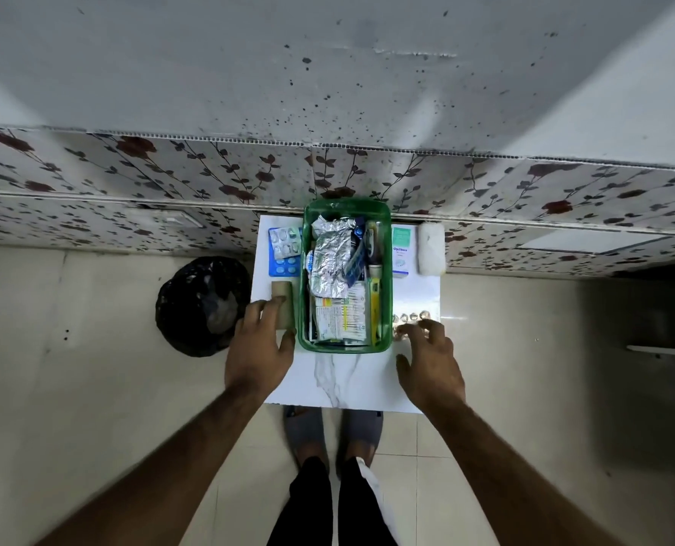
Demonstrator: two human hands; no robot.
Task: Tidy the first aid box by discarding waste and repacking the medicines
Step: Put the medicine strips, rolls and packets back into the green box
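The green translucent plastic first aid box (347,277) stands mid-desk, crammed with crinkly foil strips; it looks light and stiff, best taken by its long rims. The left hand (259,348) at eight o'clock pinches a brown cardboard piece (282,305); the right hand (430,362), its grip released, hovers at four o'clock.

I see a translucent green plastic box (347,214) holding crinkled, shiny foil strips (330,256) and printed paper cartons (340,319). The tabletop (344,382) looks smooth, white, marble-veined. A matt brown cardboard piece (284,297) lies left, beside a glossy blister pack (285,243). The bin bag (202,305) is glossy black plastic.
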